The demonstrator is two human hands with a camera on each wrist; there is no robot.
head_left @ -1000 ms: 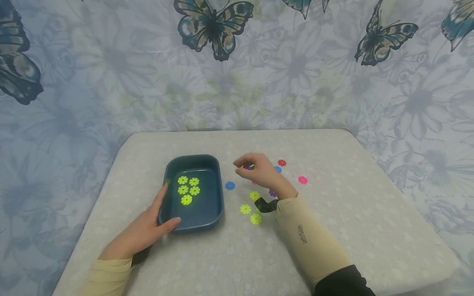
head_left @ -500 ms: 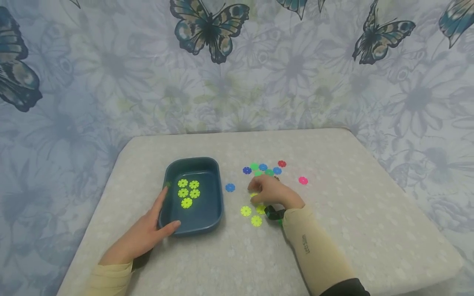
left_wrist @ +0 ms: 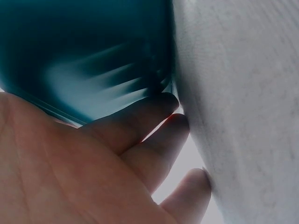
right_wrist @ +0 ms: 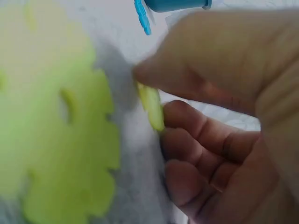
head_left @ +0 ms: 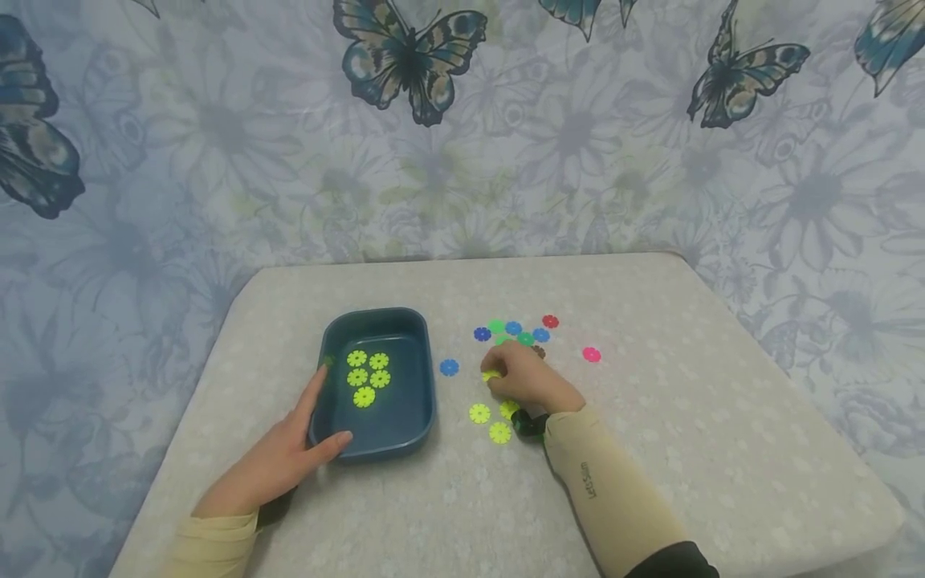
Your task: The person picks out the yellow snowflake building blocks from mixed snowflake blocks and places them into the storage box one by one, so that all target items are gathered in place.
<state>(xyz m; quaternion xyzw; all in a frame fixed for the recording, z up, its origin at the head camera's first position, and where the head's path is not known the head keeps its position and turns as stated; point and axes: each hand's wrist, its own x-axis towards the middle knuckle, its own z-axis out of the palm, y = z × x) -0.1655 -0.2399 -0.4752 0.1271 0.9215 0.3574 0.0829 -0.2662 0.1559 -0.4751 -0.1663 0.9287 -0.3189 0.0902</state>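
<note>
A dark teal tray (head_left: 405, 417) sits left of centre on the table. Several yellow flower-shaped discs (head_left: 364, 397) lie inside it. My left hand (head_left: 270, 461) rests against its near left corner, thumb at the near rim and index finger along the left side. In the left wrist view, fairly straight fingers (left_wrist: 154, 154) touch the tray's outer wall. My right hand (head_left: 531, 373), right of the tray, pinches a yellow flower-shaped disc (right_wrist: 153, 107) between thumb and fingers. Another yellow disc (right_wrist: 70, 130) looms close up in the right wrist view.
Loose yellow discs (head_left: 479, 413) lie just nearer than the right hand. Beyond it are green, brown and blue discs (head_left: 482, 333), with a red disc (head_left: 551, 321) behind. A pink disc (head_left: 592, 354) lies to the right, and a light blue one (head_left: 450, 367) beside the tray.
My right hand has come down from above the far discs toward the yellow ones, and its fingers have closed on a yellow disc. The left hand stays at the tray.
</note>
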